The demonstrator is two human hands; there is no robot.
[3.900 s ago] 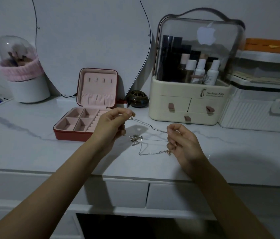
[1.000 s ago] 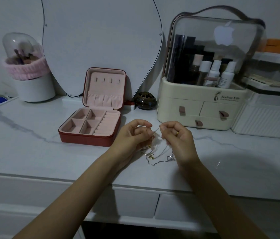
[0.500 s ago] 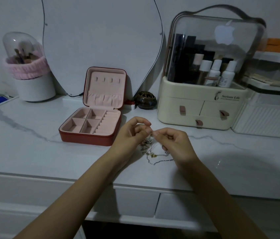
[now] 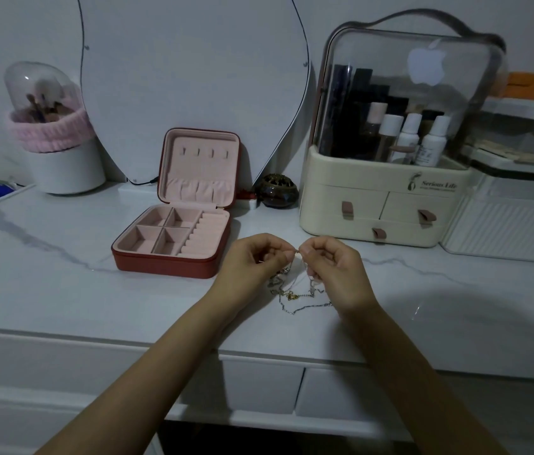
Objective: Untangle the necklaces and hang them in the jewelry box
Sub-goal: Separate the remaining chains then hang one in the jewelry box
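A: Status on the hands?

B: I've got both at frame centre. Left hand (image 4: 252, 261) and right hand (image 4: 333, 267) have fingers curled, thumb and forefinger tips pinching the same small bit of the necklaces (image 4: 295, 292) between them, fingertips nearly touching.

A: Where's the rest of the chain?

B: It hangs from the pinch in a tangle and pools on the marble top (image 4: 62, 284) just below my hands. Silver strands plus one gold piece; I can't tell how many chains.

A: Box?

B: Jewelry box (image 4: 173, 244) is left of centre, just beside my left hand, lid up. Lid hooks and tray compartments hold nothing.

A: Anything else near?

B: Cream cosmetic organizer (image 4: 377, 205) upper right, small dark pot (image 4: 278, 191) between it and the box.
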